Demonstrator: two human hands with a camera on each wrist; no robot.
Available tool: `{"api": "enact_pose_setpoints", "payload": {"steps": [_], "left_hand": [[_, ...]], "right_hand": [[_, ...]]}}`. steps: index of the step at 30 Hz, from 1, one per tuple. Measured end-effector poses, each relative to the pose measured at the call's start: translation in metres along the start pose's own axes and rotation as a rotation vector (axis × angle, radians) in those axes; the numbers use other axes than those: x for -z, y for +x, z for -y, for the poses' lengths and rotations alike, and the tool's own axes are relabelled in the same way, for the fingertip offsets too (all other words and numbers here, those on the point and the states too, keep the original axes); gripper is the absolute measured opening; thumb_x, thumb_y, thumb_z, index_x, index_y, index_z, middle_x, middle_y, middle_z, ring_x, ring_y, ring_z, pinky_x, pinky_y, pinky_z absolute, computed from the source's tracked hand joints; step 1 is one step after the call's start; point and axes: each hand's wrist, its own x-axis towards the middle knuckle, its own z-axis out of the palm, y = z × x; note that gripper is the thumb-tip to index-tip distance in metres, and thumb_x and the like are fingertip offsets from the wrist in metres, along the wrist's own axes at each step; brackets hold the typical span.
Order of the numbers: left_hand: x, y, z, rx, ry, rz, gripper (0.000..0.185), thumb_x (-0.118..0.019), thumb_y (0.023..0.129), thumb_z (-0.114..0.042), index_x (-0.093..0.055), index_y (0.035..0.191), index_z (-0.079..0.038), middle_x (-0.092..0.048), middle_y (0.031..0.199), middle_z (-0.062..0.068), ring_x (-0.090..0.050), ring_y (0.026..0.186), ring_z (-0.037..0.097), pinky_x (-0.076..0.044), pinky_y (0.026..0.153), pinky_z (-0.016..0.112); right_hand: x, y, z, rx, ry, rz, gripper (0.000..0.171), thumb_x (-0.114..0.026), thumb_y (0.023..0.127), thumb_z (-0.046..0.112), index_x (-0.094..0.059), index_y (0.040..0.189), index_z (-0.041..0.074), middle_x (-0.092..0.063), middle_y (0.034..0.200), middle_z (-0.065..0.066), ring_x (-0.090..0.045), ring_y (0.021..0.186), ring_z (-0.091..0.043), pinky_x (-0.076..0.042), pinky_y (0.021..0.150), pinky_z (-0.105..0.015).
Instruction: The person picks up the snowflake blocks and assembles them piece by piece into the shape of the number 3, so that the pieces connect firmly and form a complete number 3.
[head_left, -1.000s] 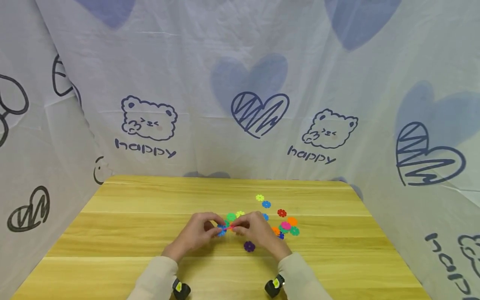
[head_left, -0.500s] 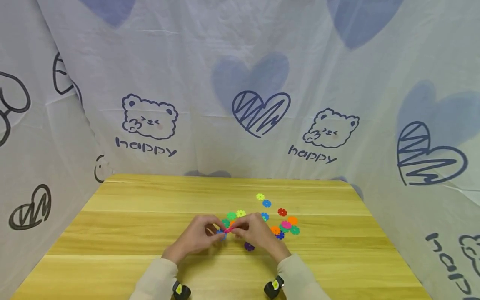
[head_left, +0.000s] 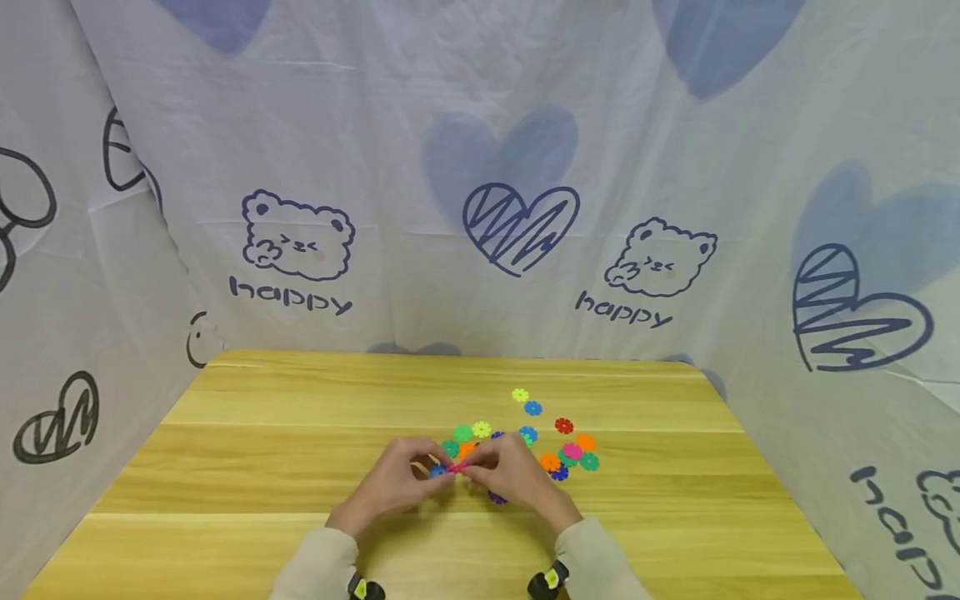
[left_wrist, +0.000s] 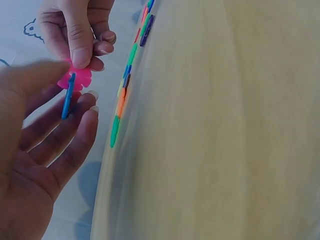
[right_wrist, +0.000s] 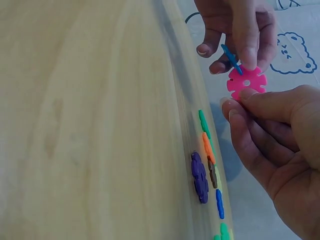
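Right wrist view has the right hand [right_wrist: 285, 140] pinching a pink disc [right_wrist: 255, 82] between thumb and finger, the left hand [right_wrist: 245, 30] seemingly pinching a blue disc [right_wrist: 230, 56], edge-on at its rim. Both pieces are raised above the table [right_wrist: 100, 125]. A slanted push could skew the joint; a loosened pinch could drop one near the purple disc [right_wrist: 199, 177].

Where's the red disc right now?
In the head view, the red disc lies on the table, beyond and to the right of the right hand, just past a pink disc and an orange disc.
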Motion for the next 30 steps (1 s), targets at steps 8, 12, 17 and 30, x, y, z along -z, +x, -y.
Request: {"api": "enact_pose_setpoints", "payload": {"steps": [8, 12, 17, 30], "left_hand": [[-0.003, 0.0, 0.001, 0.005, 0.001, -0.019, 0.008, -0.076, 0.095, -0.015, -0.076, 0.092, -0.007, -0.077, 0.095, 0.005, -0.07, 0.08, 0.007, -0.061, 0.069, 0.022], [-0.002, 0.0, 0.001, 0.032, -0.001, -0.029, 0.007, -0.077, 0.093, -0.015, -0.076, 0.092, -0.008, -0.077, 0.095, 0.004, -0.069, 0.08, 0.005, -0.061, 0.07, 0.022], [-0.002, 0.001, 0.002, 0.044, -0.001, -0.03, 0.008, -0.078, 0.093, -0.015, -0.077, 0.096, -0.008, -0.077, 0.096, 0.004, -0.069, 0.081, 0.004, -0.061, 0.072, 0.021], [-0.006, 0.002, 0.003, 0.012, -0.002, -0.035, 0.005, -0.078, 0.091, -0.01, -0.078, 0.097, -0.01, -0.078, 0.099, 0.009, -0.071, 0.078, 0.009, -0.061, 0.073, 0.021]], "right_hand": [[0.003, 0.0, -0.001, 0.005, -0.008, 0.034, 0.01, -0.073, 0.097, 0.011, -0.08, 0.103, 0.007, -0.08, 0.094, -0.008, -0.074, 0.076, -0.01, -0.059, 0.07, -0.017], [0.007, -0.001, -0.004, -0.02, -0.047, 0.039, 0.015, -0.072, 0.097, 0.01, -0.078, 0.11, 0.008, -0.078, 0.098, -0.008, -0.072, 0.081, -0.011, -0.058, 0.072, -0.019], [0.016, -0.005, -0.003, -0.09, -0.11, 0.086, 0.011, -0.074, 0.095, 0.008, -0.078, 0.105, 0.008, -0.076, 0.096, -0.004, -0.067, 0.081, -0.009, -0.056, 0.069, -0.019], [0.034, -0.016, -0.004, -0.173, -0.21, 0.171, 0.019, -0.088, 0.08, 0.011, -0.078, 0.096, 0.009, -0.075, 0.094, -0.002, -0.062, 0.08, -0.01, -0.053, 0.071, -0.022]]}}
